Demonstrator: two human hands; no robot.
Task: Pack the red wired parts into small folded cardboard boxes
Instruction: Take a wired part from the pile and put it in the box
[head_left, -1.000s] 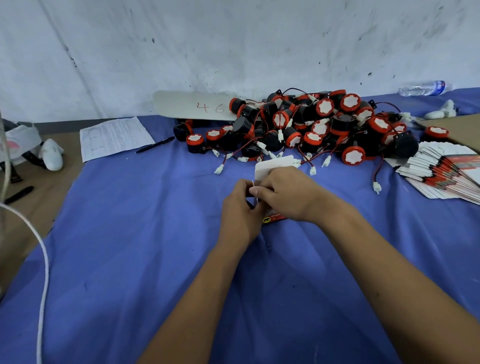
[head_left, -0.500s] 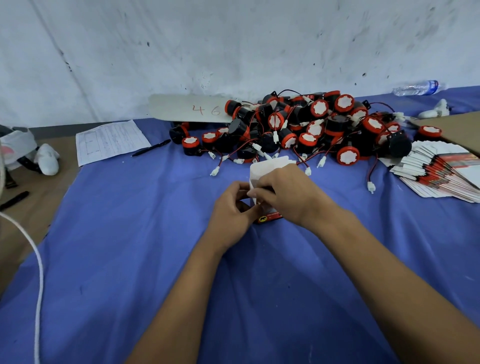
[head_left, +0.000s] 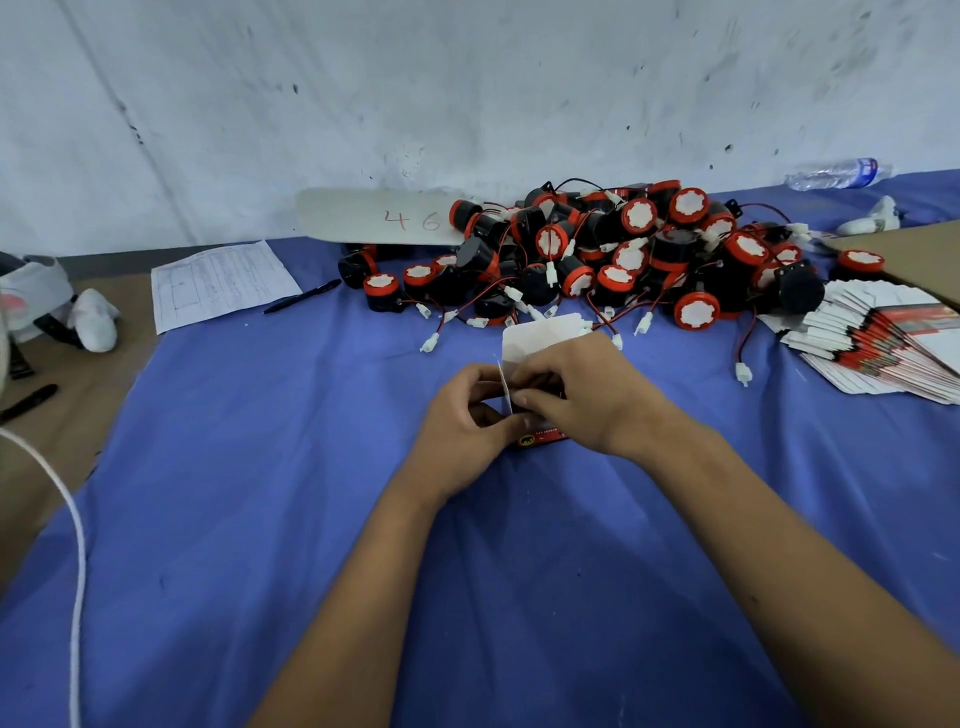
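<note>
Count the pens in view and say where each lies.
2. One black pen lies on the blue cloth beside the printed sheet; another lies on the brown surface at far left. Others may be hidden.

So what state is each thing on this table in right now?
small box: top flap open, held by both hands
left hand: gripping the box's side
right hand: pinching a side flap
red wired parts: loose heap, unpacked
flat boxes: unfolded, fanned stack
pen: lying beside the paper form
water bottle: lying on its side
</note>
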